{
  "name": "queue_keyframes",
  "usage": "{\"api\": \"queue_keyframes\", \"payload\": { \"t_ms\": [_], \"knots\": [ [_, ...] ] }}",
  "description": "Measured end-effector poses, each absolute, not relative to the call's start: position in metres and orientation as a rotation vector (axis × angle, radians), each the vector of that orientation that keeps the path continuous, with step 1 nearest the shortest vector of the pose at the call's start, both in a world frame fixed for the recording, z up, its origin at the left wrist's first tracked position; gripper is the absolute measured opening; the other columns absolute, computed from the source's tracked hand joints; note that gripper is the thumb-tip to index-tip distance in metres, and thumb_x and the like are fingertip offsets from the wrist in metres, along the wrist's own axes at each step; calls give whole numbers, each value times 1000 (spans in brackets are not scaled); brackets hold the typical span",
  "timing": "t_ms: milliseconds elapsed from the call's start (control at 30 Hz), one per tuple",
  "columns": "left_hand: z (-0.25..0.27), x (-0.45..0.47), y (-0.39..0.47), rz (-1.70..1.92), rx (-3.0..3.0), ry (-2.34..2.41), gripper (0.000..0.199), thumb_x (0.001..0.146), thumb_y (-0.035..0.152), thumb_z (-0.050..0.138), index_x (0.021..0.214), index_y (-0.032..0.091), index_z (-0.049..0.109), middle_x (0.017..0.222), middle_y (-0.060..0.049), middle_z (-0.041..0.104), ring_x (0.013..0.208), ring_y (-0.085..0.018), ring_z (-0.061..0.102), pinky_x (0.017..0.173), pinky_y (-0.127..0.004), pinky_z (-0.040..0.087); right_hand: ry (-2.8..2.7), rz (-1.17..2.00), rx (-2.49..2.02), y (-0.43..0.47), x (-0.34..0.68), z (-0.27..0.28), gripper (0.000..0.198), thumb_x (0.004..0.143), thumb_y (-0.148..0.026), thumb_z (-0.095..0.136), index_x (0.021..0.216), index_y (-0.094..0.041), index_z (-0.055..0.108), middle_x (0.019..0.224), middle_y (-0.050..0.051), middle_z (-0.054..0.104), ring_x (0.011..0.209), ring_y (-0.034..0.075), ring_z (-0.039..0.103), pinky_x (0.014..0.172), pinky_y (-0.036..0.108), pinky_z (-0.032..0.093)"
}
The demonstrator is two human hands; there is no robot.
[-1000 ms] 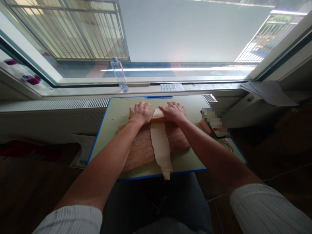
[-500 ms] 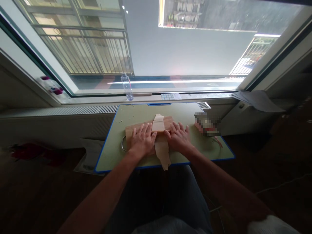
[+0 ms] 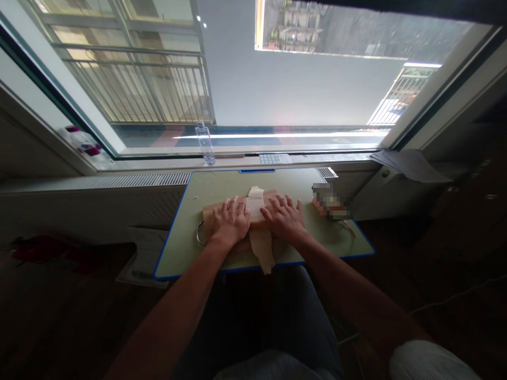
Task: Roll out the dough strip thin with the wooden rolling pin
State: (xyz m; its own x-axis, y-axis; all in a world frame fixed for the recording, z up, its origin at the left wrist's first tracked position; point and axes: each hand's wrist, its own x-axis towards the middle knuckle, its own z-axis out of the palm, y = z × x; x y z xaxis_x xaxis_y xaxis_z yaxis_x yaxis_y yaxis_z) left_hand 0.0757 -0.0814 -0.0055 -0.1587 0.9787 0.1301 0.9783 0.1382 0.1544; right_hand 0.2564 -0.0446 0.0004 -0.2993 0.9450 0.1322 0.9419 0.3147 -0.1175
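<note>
plainly, flat hands (image 3: 231,219) (image 3: 284,215) on rolling pin (image 3: 259,224); magenta bottle label (image 3: 92,150) unreadable

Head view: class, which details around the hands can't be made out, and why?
In the head view:
Rolling pin: ends hidden beneath the left hand and right hand.
Dough strip: part covered by the rolling pin.
Item on the tabletop: blurred by pixelation.
Left forearm: cut off by the bottom edge.

Daylight enters through the wide glass window with white frame (image 3: 237,89), with bright glare low in it. The bare left hand (image 3: 229,219) and bare right hand (image 3: 284,217) receive soft light; the dark brown floor (image 3: 59,316) is in deep shadow. Toward the corners, straight lines lean strongly.
</note>
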Motion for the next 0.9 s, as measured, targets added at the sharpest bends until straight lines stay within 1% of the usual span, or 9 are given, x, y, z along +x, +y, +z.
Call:
{"api": "queue_keyframes", "payload": {
  "t_ms": [33, 100, 233, 400, 500, 667, 800, 900],
  "knots": [
    [-5, 75, -77, 287, 2021, 2355, 57, 110, 47, 34, 162, 35, 53, 176, -6, 44, 162, -33, 38, 131, -65, 29, -2404, 31, -1746, -40, 256, 2, 69, 112, -65, 34, 166, -26, 50, 176, 11, 41, 163, 41, 29, 131, 70, 18],
    [-2, 73, -67, 234, 1995, 2322, 59, 110, 49, 32, 164, 36, 51, 177, -6, 42, 163, -32, 35, 133, -66, 25, -2392, 40, -1757, -31, 253, 4, 69, 111, -68, 33, 162, -26, 54, 173, 11, 45, 160, 41, 33, 130, 69, 20],
    [0, 67, -47, 193, 1979, 2278, 62, 109, 52, 27, 164, 36, 50, 178, -7, 39, 164, -32, 33, 133, -67, 22, -2356, 68, -1746, -10, 248, 4, 70, 110, -72, 32, 154, -26, 62, 165, 13, 55, 153, 40, 41, 128, 68, 26],
    [0, 62, -25, 190, 1966, 2235, 66, 108, 54, 23, 166, 34, 48, 179, -9, 37, 165, -35, 31, 132, -70, 20, -2356, 93, -1754, 8, 244, 7, 67, 111, -70, 31, 149, -26, 65, 157, 15, 62, 147, 39, 47, 125, 66, 28],
    [1, 60, -14, 194, 1957, 2212, 65, 108, 55, 24, 164, 33, 49, 178, -10, 39, 163, -35, 33, 131, -71, 22, -2330, 128, -1777, 20, 241, 9, 67, 111, -70, 33, 147, -23, 66, 155, 17, 63, 145, 38, 49, 124, 64, 30],
    [2, 58, -2, 236, 1990, 2248, 60, 108, 52, 29, 159, 33, 54, 173, -11, 46, 158, -36, 40, 130, -72, 26, -2225, 91, -1799, 37, 233, 10, 70, 111, -70, 34, 139, -16, 69, 148, 21, 67, 140, 37, 54, 125, 59, 27],
    [2, 59, -3, 252, 2000, 2266, 58, 108, 51, 30, 156, 33, 57, 169, -11, 50, 154, -34, 45, 130, -70, 28, -2206, 32, -1776, 38, 232, 9, 68, 112, -67, 34, 135, -15, 71, 142, 21, 71, 135, 36, 57, 121, 53, 29],
    [1, 60, -9, 277, 2017, 2265, 57, 108, 50, 31, 155, 31, 58, 169, -12, 51, 153, -35, 46, 129, -68, 30, -2208, 10, -1761, 30, 234, 9, 65, 112, -65, 35, 133, -15, 72, 138, 20, 73, 133, 36, 58, 120, 51, 31]
  ]
}}
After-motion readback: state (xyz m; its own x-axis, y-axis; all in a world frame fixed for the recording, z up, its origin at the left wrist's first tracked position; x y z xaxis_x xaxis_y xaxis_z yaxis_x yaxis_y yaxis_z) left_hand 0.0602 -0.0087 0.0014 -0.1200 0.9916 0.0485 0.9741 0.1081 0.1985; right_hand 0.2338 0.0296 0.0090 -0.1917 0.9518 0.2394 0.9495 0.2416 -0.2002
